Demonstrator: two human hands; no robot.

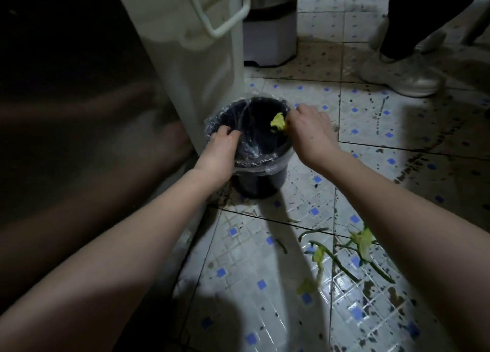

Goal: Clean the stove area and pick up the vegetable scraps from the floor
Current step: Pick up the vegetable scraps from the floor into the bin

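A small dark waste bin (261, 182) with a clear plastic liner stands on the tiled floor beside a white cabinet. My left hand (221, 151) grips the liner at the bin's near left rim. Over the bin's right rim, my right hand (309, 131) pinches a yellow-green leaf scrap (277, 121) above the opening. More vegetable scraps (344, 251), green stems and pale leaves, lie on the floor at the lower right.
The white cabinet (201, 68) with a handle rises on the left. A white appliance base (269, 43) stands behind the bin. Another person's leg and light shoe (403, 74) are at the top right. The floor tiles are wet and dirty.
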